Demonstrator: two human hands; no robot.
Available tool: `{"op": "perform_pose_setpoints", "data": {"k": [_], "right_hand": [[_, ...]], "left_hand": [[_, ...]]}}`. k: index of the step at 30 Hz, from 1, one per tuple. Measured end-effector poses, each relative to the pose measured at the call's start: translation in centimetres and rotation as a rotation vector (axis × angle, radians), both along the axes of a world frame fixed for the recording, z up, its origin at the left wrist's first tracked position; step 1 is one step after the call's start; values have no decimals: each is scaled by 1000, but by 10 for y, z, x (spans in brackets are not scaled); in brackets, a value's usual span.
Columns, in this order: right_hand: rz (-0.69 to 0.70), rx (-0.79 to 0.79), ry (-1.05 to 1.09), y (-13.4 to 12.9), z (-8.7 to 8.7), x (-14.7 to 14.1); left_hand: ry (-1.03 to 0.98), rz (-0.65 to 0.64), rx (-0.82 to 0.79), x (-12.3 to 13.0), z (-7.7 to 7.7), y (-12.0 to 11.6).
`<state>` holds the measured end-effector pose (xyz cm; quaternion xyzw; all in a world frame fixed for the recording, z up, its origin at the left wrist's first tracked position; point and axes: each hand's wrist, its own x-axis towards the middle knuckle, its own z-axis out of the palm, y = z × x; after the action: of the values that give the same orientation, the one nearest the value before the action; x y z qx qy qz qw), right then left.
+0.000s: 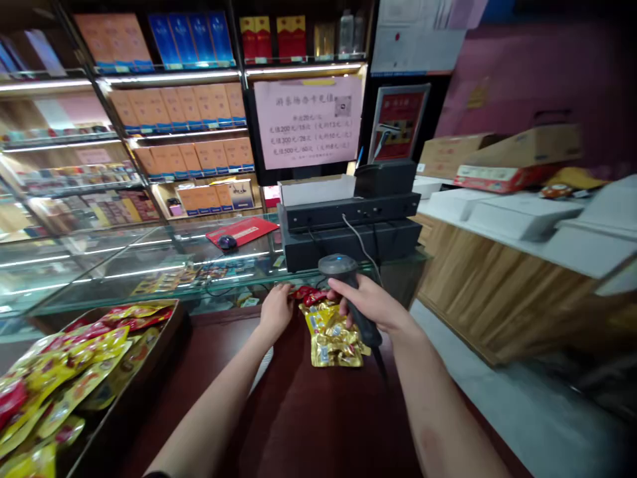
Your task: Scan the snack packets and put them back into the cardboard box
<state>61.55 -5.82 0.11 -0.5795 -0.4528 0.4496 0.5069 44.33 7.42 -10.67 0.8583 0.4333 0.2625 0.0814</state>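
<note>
A dark handheld scanner (pixel 365 318) with a grey head and a small blue light is gripped in my right hand (pixel 371 302), over the right side of a gold snack packet (pixel 336 342). The packet lies on the dark red table. Just behind it is a red packet (pixel 313 295). My left hand (pixel 279 307) is at the left end of the red packet, its fingers closed together and pinching that edge.
An open box (pixel 144 362) of yellow and red packets stands at the left. Behind the table are a glass counter (pixel 149 249), a mouse (pixel 227 243) and a black cash drawer (pixel 348 245). White boxes (pixel 522 216) sit on a wooden cabinet (pixel 478 292) at the right.
</note>
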Motion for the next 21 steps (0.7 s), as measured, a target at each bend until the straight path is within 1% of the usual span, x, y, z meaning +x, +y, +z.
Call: {"op": "perform_pose_setpoints", "data": {"k": [2,4,7,10,13,15,18,21], "right_hand": [[17,-2,0,2,-4,0],[36,1,-7,3,-7,0],[55,4,-24,4,-10,-3],[63,-38,-67,5,-9,-9],[78,-102,-134,7,-8,-17],[99,-104,-165,9,-11,-23],[147,-76,-176,15,-20,-33],[188,-107,-195,19,-30,-45]], "left_hand": [[25,-9,-12,16,-10,10],[51,6,-29,25,-18,14],[65,37,-5,24,-24,9],[42,44,28,0,-28,-4],[8,11,-61,-41,-30,-22],[-35,-35,-142,-67,-29,-30],[-106,-71,-268,-94,-24,-32],[-127,-37,-417,-104,-13,-23]]}}
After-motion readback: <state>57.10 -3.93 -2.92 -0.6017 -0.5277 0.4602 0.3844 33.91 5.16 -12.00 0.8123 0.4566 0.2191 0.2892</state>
